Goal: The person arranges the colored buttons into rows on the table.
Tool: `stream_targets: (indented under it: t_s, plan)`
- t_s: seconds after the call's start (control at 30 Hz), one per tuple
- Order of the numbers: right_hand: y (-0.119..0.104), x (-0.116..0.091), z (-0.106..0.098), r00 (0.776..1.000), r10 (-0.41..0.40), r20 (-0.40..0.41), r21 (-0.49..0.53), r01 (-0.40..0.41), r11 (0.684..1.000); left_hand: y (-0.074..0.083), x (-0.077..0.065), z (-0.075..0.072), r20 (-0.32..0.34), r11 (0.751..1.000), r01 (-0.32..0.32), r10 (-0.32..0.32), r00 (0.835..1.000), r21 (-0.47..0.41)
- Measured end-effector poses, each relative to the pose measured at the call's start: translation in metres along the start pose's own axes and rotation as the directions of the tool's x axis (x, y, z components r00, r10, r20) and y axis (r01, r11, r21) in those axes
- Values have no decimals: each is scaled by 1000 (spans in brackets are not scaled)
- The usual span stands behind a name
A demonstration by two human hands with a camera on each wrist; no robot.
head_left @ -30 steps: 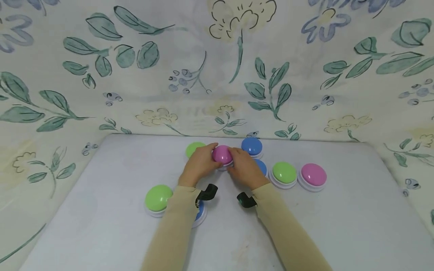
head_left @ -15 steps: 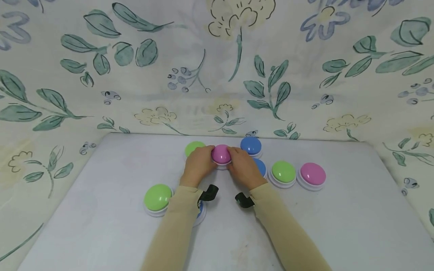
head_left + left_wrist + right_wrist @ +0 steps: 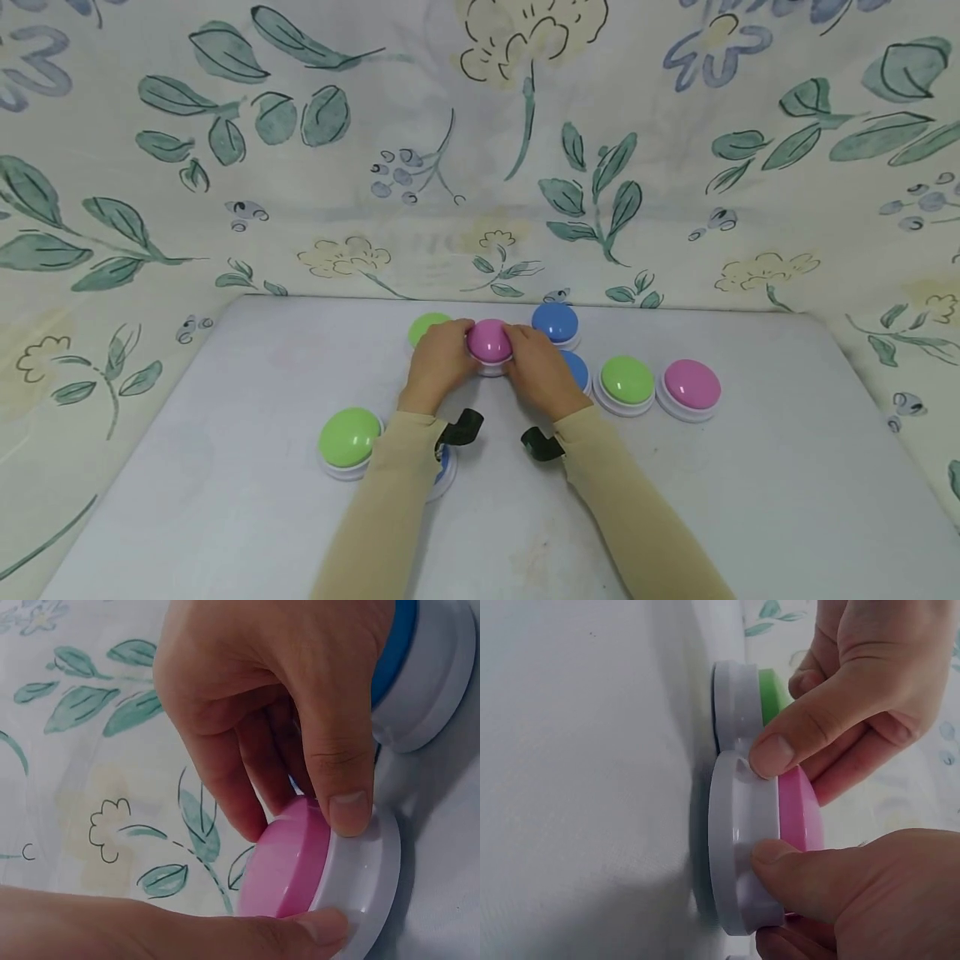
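Observation:
Between my two hands is a push button with a glossy pink dome (image 3: 489, 340) and a white round base (image 3: 367, 877). My left hand (image 3: 438, 367) grips its left side, thumb on the base. On the opposite side my right hand (image 3: 543, 372) holds it, with the thumb (image 3: 776, 859) pressed on the base rim. The right wrist view shows the base close over the white table. A green button (image 3: 427, 327) sits just beyond the left hand, partly hidden by it. Beside the right hand stands a blue button (image 3: 576, 369), also partly covered.
Another blue button (image 3: 555, 322) stands at the back edge of the white table (image 3: 787, 483). To the right are a green button (image 3: 627, 380) and a second pink one (image 3: 692, 384). Nearer, a green button (image 3: 349, 437) and a blue one (image 3: 444, 471) flank the left sleeve (image 3: 390, 508).
Since a second ago, my left thumb has shifted from the front of the pink button to its left side. Over the last half second both hands and the button stay almost still.

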State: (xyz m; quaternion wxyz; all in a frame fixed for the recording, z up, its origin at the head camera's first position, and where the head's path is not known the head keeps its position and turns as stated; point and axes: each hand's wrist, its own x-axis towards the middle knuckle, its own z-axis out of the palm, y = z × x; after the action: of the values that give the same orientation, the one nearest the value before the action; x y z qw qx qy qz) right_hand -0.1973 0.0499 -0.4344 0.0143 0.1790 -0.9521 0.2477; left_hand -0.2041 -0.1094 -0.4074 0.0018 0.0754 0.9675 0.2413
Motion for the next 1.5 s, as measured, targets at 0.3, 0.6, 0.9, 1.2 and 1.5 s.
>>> stream_targets:
  t_s: [0.3, 0.6, 0.9, 1.2, 1.5]
  plan:
    - [0, -3, -7, 1000, -15, -22, 22, 16, 1000, 2, 0, -4, 4, 999, 0, 1, 1000, -53]
    - [-2, -6, -13, 1000, -8, -3, 82, 8, 997, -3, -4, -13, -18, 996, -43, 42, 999, -75]
    - [0, -12, -22, 996, -77, -47, 128, 82, 988, 2, -10, -22, 9, 992, -71, 72, 997, -104]
    - [1, -14, -30, 995, -100, -27, 162, 104, 981, 8, -15, -30, 62, 990, -58, 67, 996, -127]
    - [1, -21, -43, 994, -104, -29, 207, 108, 972, 11, -16, -34, 55, 985, -71, 80, 995, -157]
